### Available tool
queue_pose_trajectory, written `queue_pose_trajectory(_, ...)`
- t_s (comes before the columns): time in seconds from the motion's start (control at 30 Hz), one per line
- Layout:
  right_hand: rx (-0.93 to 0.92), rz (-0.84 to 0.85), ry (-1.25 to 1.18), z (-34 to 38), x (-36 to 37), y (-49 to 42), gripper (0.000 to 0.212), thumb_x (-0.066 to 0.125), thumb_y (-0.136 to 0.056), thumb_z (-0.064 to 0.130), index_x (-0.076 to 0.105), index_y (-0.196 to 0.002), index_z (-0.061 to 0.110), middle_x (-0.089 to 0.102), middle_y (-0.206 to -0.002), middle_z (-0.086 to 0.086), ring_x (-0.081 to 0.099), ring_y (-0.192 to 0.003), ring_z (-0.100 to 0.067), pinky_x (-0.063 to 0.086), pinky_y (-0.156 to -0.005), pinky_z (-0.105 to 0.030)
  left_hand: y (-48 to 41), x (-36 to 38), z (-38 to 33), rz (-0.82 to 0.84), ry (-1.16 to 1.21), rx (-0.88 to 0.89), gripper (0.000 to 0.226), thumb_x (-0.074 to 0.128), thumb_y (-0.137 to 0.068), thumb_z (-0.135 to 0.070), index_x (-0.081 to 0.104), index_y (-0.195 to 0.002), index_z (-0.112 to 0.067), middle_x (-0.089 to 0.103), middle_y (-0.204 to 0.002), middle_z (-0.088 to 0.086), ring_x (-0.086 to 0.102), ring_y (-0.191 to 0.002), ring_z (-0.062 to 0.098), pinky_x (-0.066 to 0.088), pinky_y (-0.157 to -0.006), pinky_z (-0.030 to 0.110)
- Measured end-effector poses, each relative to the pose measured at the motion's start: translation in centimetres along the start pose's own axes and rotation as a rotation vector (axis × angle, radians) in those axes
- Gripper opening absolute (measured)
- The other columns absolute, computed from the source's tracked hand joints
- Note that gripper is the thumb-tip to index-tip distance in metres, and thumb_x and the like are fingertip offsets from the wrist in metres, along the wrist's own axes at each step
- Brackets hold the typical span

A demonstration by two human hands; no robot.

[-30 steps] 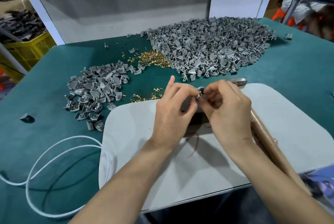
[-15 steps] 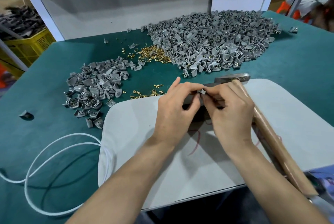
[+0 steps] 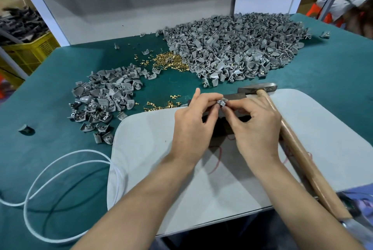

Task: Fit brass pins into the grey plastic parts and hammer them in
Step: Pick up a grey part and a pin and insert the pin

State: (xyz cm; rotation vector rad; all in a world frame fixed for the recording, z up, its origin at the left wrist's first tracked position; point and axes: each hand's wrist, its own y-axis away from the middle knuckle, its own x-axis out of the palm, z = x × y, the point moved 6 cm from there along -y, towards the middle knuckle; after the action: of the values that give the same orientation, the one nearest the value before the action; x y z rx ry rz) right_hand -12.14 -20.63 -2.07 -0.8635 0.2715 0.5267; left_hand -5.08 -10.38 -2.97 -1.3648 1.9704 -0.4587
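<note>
- A yellow crate (image 3: 30, 52) stands off the table in the upper left of the frame.
- A white cord (image 3: 60, 169) lies in loops on the green table (image 3: 333, 72) at lower left.
- A small pile (image 3: 105, 98) of grey plastic pieces sits left of centre, with one stray piece (image 3: 25, 128) well apart at the far left.
- A heap of brass pins (image 3: 171, 61) lies above centre, touching the left edge of the bigger pile. More loose pins (image 3: 161, 105) are scattered just beyond the top edge of the white board (image 3: 141, 159).
- The left hand (image 3: 193, 126) is over the board at centre. Its thumb and fingers pinch the left side of a grey part (image 3: 221, 103), with one finger sticking up straight.
- The grey part is held between both hands just above a dark block (image 3: 236, 97) that lies on the board. Whether a pin is in it is too small to tell.
- The right hand (image 3: 256, 128) pinches the right side of the same part with its curled fingertips.
- A big pile (image 3: 242, 48) of grey pieces fills the upper middle to upper right.
- A hammer (image 3: 292, 142) lies right of centre, its metal head near the top edge of the board. Its wooden handle runs just beside the right hand down to the lower right corner.
</note>
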Motion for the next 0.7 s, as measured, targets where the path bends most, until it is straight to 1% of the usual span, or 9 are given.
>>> queue_pose_trajectory(0.03,0.003,0.000,0.006,0.04,0.00,0.00,0.008,0.077,-0.072,0.003,0.074,-0.079,0.007,0.067,-0.074,0.000,0.060,-0.073,-0.025,0.020,-0.089,0.005,-0.03,0.02,0.07,-0.006,0.000,-0.006,0.015,0.062,-0.085,0.004,0.067,-0.099,0.001,0.072,-0.093,0.003,0.068,-0.081,0.009,0.032,-0.114,0.036)
queue_pose_trajectory(0.1,0.017,-0.003,0.012,0.01,0.00,-0.01,0.009,0.076,-0.073,0.002,0.074,-0.080,0.007,0.068,-0.075,0.000,0.061,-0.074,-0.025,0.020,-0.089,0.005,-0.13,0.03,0.17,-0.014,-0.011,-0.012,0.016,0.062,-0.085,0.005,0.067,-0.099,0.002,0.073,-0.093,0.005,0.068,-0.079,0.009,0.025,-0.116,0.026)
queue_pose_trajectory(0.17,0.029,-0.002,0.011,-0.02,0.04,0.05,0.009,0.076,-0.074,0.003,0.075,-0.082,0.007,0.069,-0.077,-0.001,0.061,-0.076,-0.026,0.020,-0.088,0.005,-0.20,0.04,0.20,-0.014,-0.015,-0.011,0.015,0.062,-0.084,0.006,0.067,-0.098,0.003,0.073,-0.093,0.005,0.068,-0.078,0.009,0.022,-0.116,0.022)
queue_pose_trajectory(0.27,0.021,0.001,0.020,0.05,0.06,0.04,0.011,0.075,-0.073,0.001,0.075,-0.083,0.007,0.070,-0.078,-0.003,0.062,-0.077,-0.026,0.019,-0.089,0.006,-0.14,0.09,0.27,-0.008,-0.006,-0.018,0.014,0.063,-0.085,0.005,0.067,-0.097,0.002,0.073,-0.092,0.005,0.068,-0.078,0.009,0.022,-0.116,0.021)
queue_pose_trajectory(0.4,0.002,0.013,0.029,0.16,0.20,-0.11,0.009,0.075,-0.072,0.000,0.074,-0.079,0.006,0.069,-0.074,-0.003,0.061,-0.073,-0.026,0.017,-0.088,0.008,-0.10,0.13,0.42,-0.001,-0.014,-0.032,0.013,0.062,-0.084,0.006,0.067,-0.096,0.003,0.073,-0.093,0.006,0.069,-0.079,0.010,0.021,-0.116,0.020)
queue_pose_trajectory(0.6,-0.034,0.026,0.036,0.00,0.35,-0.24,0.009,0.073,-0.072,-0.003,0.070,-0.072,0.006,0.063,-0.068,-0.002,0.054,-0.068,-0.022,0.023,-0.084,0.004,-0.14,0.23,0.63,0.014,0.013,-0.063,0.014,0.063,-0.083,0.008,0.068,-0.095,0.004,0.073,-0.092,0.008,0.068,-0.079,0.010,0.024,-0.117,0.028)
queue_pose_trajectory(0.7,-0.047,0.018,0.030,-0.07,0.30,-0.17,0.010,0.073,-0.071,-0.004,0.068,-0.070,0.005,0.058,-0.068,0.002,0.049,-0.068,-0.019,0.024,-0.082,0.004,-0.14,0.26,0.64,0.022,0.017,-0.065,0.014,0.063,-0.082,0.008,0.068,-0.095,0.005,0.073,-0.092,0.008,0.068,-0.079,0.011,0.024,-0.116,0.028)
